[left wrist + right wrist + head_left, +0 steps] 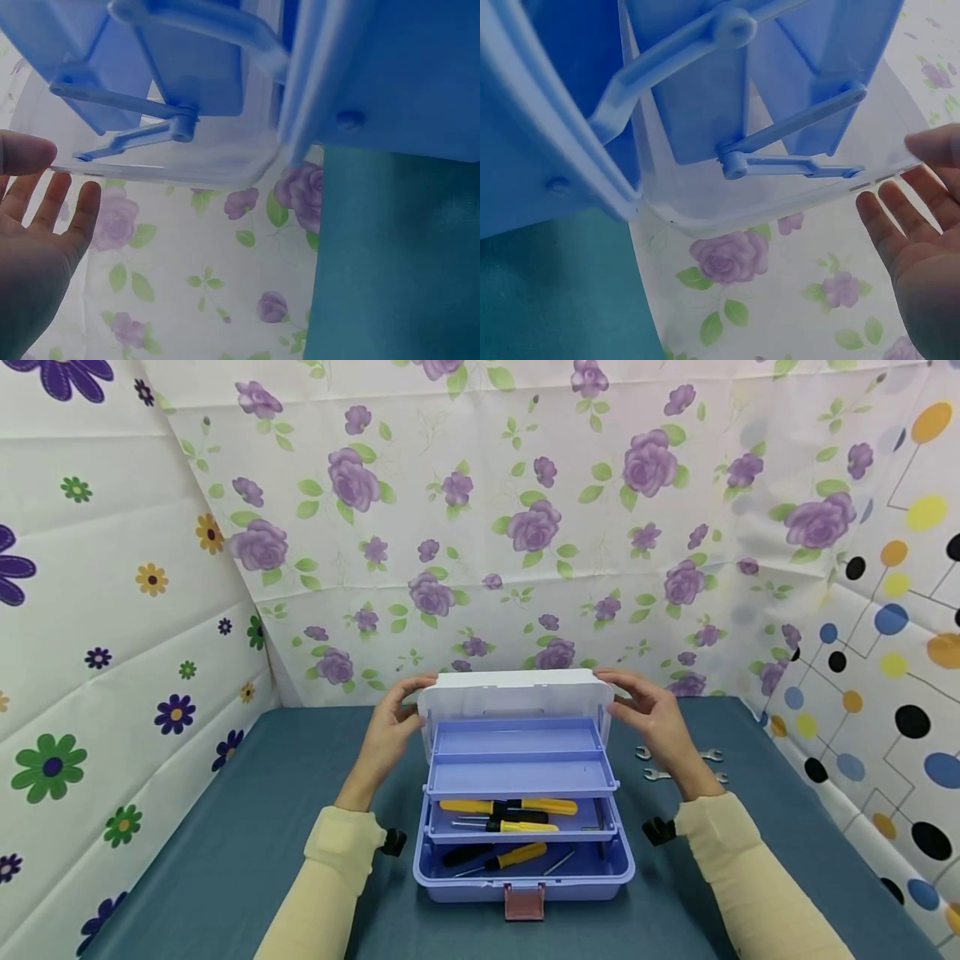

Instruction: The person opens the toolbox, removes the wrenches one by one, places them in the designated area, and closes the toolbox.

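A blue toolbox point(465, 892) stands with its translucent white lid point(517, 700) raised and its stepped trays fanned out. My left hand point(385, 727) pinches the lid's left edge between thumb and fingers, and my right hand point(658, 717) grips the right edge the same way. The upper tray point(517, 774) is bare. Yellow and black screwdrivers point(551, 807) lie in the middle tray; in the base below are another yellow-handled screwdriver point(522, 856) and a black handle point(467, 854). Blue hinged linkage arms point(112, 101) join the trays in both wrist views. A pink latch point(524, 903) hangs at the front.
Metal wrenches point(654, 774) lie on the blue-green tabletop point(300, 827) right of the toolbox, partly hidden behind my right forearm. Patterned cloth point(480, 527) hangs behind the table and at both sides.
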Available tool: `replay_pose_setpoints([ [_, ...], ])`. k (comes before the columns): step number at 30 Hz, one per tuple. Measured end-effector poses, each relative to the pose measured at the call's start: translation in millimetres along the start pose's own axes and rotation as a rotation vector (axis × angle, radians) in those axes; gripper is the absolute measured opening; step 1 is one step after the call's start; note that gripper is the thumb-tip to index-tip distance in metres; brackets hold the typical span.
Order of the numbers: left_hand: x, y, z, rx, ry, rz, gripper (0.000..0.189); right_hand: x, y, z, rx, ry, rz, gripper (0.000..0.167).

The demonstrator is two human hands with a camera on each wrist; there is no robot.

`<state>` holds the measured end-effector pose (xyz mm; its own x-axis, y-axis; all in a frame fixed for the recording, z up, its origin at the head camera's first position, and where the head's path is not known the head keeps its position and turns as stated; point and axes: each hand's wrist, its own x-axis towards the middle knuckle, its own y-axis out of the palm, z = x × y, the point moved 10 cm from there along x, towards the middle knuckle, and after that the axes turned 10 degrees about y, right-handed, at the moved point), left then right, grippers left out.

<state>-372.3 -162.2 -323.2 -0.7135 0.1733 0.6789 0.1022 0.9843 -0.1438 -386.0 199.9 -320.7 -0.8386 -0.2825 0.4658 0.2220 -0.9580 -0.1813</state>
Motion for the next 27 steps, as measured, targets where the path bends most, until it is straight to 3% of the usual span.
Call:
replay_pose_setpoints([
  [8,4.2,4.8,-7.0,0.101,0.029,0.041,0.049,3.7,5,9,-0.097,0.003,-0.016,0.034],
  [17,7.4,13.4,-23.1,0.22,0.171,0.05,0.032,4.8,8,21,-0.178,-0.035,-0.055,0.031],
  [27,7.0,14.8,-38.2,0.323,0.318,-0.016,0.026,0.5,11,34,-0.234,-0.152,-0.074,0.03],
])
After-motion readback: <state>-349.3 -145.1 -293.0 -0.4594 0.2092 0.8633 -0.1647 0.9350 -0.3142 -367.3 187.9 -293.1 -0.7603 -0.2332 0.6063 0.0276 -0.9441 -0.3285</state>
